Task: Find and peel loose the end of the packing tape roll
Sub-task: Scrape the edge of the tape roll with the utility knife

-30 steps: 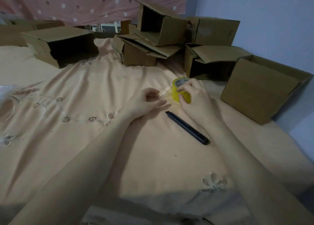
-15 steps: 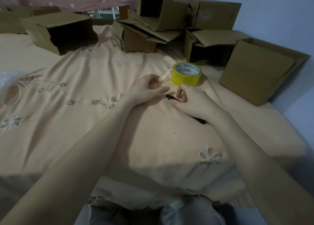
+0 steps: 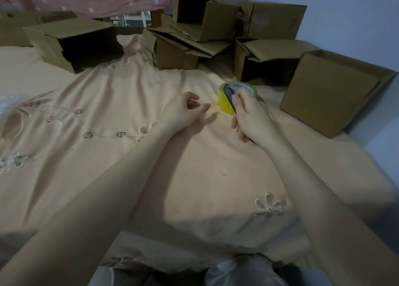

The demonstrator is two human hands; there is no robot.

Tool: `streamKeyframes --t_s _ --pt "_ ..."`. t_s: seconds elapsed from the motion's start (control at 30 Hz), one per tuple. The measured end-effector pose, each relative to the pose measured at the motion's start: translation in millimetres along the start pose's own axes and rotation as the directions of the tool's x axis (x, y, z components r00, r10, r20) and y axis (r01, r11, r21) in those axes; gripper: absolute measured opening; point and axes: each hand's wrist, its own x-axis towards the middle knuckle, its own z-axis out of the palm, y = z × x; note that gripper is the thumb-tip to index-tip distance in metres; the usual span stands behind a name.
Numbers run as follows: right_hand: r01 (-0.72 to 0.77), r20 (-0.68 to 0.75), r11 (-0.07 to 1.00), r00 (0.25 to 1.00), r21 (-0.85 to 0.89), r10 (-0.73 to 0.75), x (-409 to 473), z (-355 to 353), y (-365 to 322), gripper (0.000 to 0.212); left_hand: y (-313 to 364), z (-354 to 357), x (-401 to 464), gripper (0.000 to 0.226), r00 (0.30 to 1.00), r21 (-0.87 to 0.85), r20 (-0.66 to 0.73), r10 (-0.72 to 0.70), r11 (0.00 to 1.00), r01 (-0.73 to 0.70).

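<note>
A yellow packing tape roll (image 3: 224,104) lies flat on the peach bedsheet, its white core printed with text. A short clear strip of tape (image 3: 212,104) stretches from the roll's left side to my left hand (image 3: 183,110), which pinches its end between thumb and fingers. My right hand (image 3: 250,117) is closed around a black utility knife (image 3: 229,96), whose tip points up and left across the roll's near rim.
Several open cardboard boxes ring the far side: one at back left (image 3: 71,43), a stacked pile in the middle (image 3: 190,37), and a large one at right (image 3: 332,91). Crinkled clear plastic (image 3: 8,101) lies at the left edge. A pink dotted curtain hangs behind.
My right hand let go of the roll, picked the black knife up off the sheet and raised it to the roll. My left hand kept hold of the peeled tape end.
</note>
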Motion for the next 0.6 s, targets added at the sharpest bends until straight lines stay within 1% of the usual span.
streamKeyframes --t_s 0.1,0.17,0.23,0.37,0.43,0.53,0.6 --pt "0.024 -0.111 0.999 0.994 0.029 -0.020 12 7 0 0.028 2 1 6 0.040 0.997 0.051 -0.073 0.013 0.999 -0.009" --pt "-0.009 -0.151 0.994 0.988 0.113 0.026 20 12 -1 0.036 3 2 9 0.038 0.994 0.060 -0.103 0.031 0.998 -0.025" --pt "-0.039 -0.173 0.978 0.982 0.203 0.075 26 15 -1 0.035 1 5 12 0.034 0.989 0.063 -0.139 0.058 0.997 -0.050" --pt "-0.079 -0.133 0.949 0.983 0.305 0.125 25 17 1 0.024 -5 11 15 0.023 0.972 0.016 -0.211 0.104 0.995 -0.103" --pt "-0.080 -0.126 0.939 0.984 0.335 0.129 23 18 5 0.021 -7 11 16 0.019 0.973 -0.044 -0.218 0.076 0.995 -0.087" --pt "-0.035 -0.154 0.924 0.983 0.380 0.100 22 19 11 0.013 -7 10 18 0.022 0.980 -0.147 -0.200 0.013 0.988 -0.043" --pt "-0.037 -0.130 0.923 0.987 0.383 0.093 24 21 14 0.013 -5 9 18 0.022 0.982 -0.187 -0.190 0.000 0.982 -0.036"
